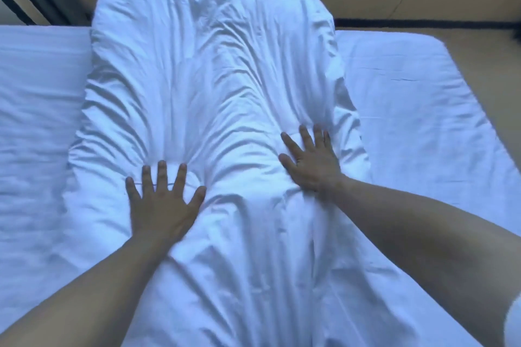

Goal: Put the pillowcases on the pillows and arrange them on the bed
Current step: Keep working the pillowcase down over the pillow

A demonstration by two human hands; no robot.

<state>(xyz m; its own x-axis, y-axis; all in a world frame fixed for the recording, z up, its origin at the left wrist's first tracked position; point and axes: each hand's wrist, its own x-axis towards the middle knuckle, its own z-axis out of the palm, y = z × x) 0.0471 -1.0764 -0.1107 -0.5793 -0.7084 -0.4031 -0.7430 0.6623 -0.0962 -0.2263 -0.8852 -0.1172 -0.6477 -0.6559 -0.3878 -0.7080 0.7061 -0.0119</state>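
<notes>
White bed (423,121) fills the view; the cased pillow (208,79) lies lengthwise across its middle, running toward twelve o'clock. Left hand (162,203) presses flat at seven o'clock, fingers spread; right hand (310,163) presses flat at four o'clock, fingers splayed, gripping nothing.

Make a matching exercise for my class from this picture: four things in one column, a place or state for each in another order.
1. left hand
2. right hand
3. pillow
4. bed sheet

a. lies flat under the pillow
b. creased, stretches away from the person
c. pressed flat on the pillow, nearer the viewer
d. pressed flat on the pillow, farther up

Pairs: 1-c, 2-d, 3-b, 4-a
</notes>
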